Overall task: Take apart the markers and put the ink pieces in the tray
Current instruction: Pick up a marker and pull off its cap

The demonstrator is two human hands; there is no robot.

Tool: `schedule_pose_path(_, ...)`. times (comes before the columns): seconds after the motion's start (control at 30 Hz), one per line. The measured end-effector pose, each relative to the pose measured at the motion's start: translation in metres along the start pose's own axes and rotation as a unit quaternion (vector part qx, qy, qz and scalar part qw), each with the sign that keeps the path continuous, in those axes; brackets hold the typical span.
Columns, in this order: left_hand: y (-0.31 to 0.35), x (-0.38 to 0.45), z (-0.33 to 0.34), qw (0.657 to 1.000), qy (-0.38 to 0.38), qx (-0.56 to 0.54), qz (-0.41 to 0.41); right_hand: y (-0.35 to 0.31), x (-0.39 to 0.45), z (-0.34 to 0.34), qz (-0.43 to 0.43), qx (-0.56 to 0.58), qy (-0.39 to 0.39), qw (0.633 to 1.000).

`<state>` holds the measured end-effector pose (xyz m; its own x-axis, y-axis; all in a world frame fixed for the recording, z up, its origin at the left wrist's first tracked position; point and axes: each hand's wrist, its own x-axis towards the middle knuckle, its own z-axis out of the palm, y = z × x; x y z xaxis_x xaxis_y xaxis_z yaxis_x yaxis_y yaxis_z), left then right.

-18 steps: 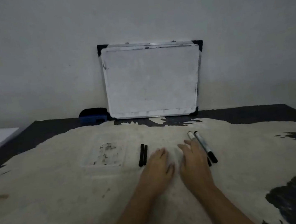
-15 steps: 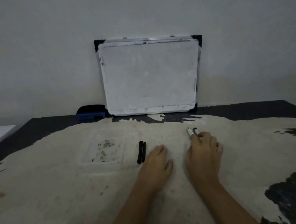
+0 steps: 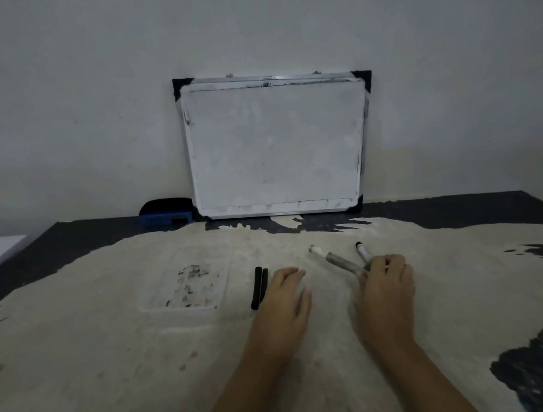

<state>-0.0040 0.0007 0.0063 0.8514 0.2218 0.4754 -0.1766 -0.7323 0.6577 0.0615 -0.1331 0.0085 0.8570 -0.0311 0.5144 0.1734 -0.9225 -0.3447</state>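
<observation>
My right hand [image 3: 385, 286] is curled around the near end of a grey marker [image 3: 337, 261] whose white tip points up and to the left. A second marker [image 3: 363, 251] with a dark tip lies just right of it, under my fingers. My left hand [image 3: 284, 302] rests flat on the table with fingers apart and holds nothing. Two thin black ink pieces [image 3: 259, 287] lie side by side just left of my left hand. The clear plastic tray [image 3: 158, 302], smudged with ink, sits further left.
A small whiteboard [image 3: 274, 145] leans on the wall at the back of the table. A blue eraser [image 3: 165, 213] lies to its left. The worn table [image 3: 113, 382] has dark patches along its edges.
My right hand has closed on the grey marker and swung its tip to the left, away from the second marker. My left hand has stayed in place.
</observation>
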Motion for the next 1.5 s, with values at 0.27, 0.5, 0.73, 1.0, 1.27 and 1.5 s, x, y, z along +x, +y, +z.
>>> schedule_pose_path(0.27, -0.003, 0.008, -0.011, 0.891, 0.119, -0.420, -0.129, -0.012, -0.012, -0.023, -0.072, 0.395, -0.154, 0.903)
schedule_pose_path(0.5, -0.007, 0.010, -0.020, 0.865, 0.107, -0.476, -0.119, -0.007, -0.010, -0.014, -0.077, 0.415, -0.212, 0.882)
schedule_pose_path(0.73, -0.003, 0.008, -0.017, 0.875, 0.097, -0.463, -0.106, -0.011, -0.015, -0.022, -0.236, 0.234, -0.212, 0.919)
schedule_pose_path(1.0, 0.003, 0.010, -0.015, 0.806, 0.029, -0.577, -0.128, -0.014, -0.010, -0.031, -0.095, 0.413, -0.375, 0.825)
schedule_pose_path(1.27, 0.004, 0.008, -0.011, 0.796, 0.092, -0.576, -0.163, -0.013, -0.011, -0.028, -0.151, 0.322, -0.302, 0.885)
schedule_pose_path(1.5, 0.004, 0.005, -0.004, 0.809, 0.121, -0.540, -0.199, -0.011, -0.010, -0.019, -0.205, 0.242, -0.147, 0.937)
